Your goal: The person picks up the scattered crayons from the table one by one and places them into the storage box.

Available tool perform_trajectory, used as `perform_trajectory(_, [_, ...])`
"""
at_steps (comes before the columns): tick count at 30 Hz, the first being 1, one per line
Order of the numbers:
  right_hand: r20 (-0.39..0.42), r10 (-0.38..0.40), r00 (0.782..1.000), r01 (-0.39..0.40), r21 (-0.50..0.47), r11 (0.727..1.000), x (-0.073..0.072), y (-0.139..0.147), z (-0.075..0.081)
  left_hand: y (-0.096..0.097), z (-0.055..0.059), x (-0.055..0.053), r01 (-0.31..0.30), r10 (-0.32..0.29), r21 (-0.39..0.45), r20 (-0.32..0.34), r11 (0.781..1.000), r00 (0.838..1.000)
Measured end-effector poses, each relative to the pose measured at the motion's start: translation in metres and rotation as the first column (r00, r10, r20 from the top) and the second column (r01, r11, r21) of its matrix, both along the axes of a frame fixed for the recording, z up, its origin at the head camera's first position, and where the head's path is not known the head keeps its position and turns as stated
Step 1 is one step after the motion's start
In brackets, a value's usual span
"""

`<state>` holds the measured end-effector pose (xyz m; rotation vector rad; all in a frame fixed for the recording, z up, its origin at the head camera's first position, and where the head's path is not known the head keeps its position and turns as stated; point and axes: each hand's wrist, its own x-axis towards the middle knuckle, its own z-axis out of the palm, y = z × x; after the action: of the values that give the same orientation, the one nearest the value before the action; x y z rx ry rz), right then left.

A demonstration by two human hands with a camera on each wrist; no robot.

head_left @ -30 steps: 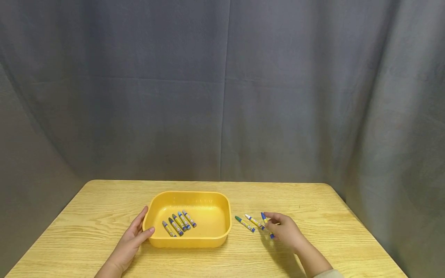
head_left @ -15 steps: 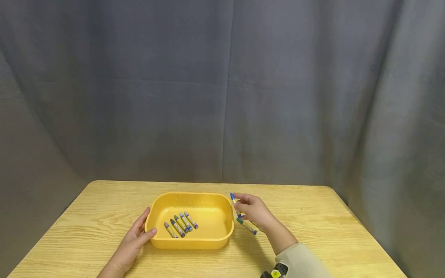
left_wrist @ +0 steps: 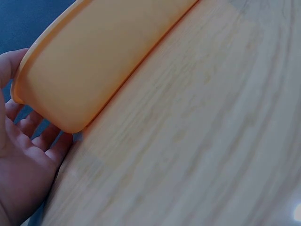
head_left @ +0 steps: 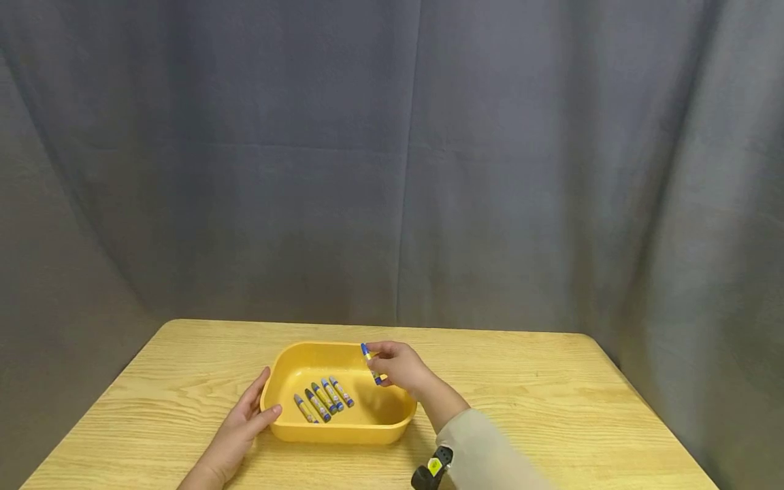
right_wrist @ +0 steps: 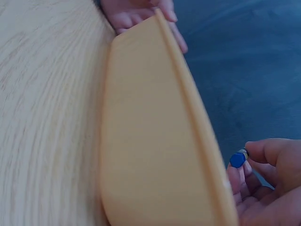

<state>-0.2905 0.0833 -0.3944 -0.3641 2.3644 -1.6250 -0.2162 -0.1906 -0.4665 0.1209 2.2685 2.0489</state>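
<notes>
My right hand [head_left: 401, 369] pinches a blue crayon [head_left: 365, 351] between thumb and fingers, over the right part of a yellow plastic basin [head_left: 337, 434]. In the right wrist view the crayon's flat blue end [right_wrist: 238, 159] pokes out from the fingertips, just past the basin's rim. My left hand [head_left: 239, 430] holds the basin at its left end, thumb over the rim and fingers along the outer wall. Several crayons [head_left: 318, 404] with yellow wrappers lie slanted side by side on the basin's floor, left of the held one.
The basin stands on a light wooden table [head_left: 551, 395] with rounded far corners. Behind and beside it hangs a grey curtain [head_left: 392, 170]. A black strap device with a yellow mark [head_left: 433, 467] sits at the right sleeve [head_left: 484, 446], and this forearm covers part of the table.
My right hand has carried the blue crayon leftward from the table to over the basin. The green and white crayons on the table are now hidden behind that arm. The left hand keeps its hold.
</notes>
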Motion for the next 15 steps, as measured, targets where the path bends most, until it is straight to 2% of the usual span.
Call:
perform_trajectory(9, [0.008, -0.011, 1.0, 0.01, 0.079, 0.997, -0.006, -0.025, -0.018, 0.001, 0.001, 0.001, -0.018, 0.018, -0.033, -0.006, 0.999, 1.0])
perform_trajectory(15, [0.006, -0.012, 1.0, 0.011, 0.141, 0.99, -0.01, -0.034, -0.034, 0.002, 0.001, 0.001, -0.016, 0.016, -0.026, -0.006, 1.0, 1.0])
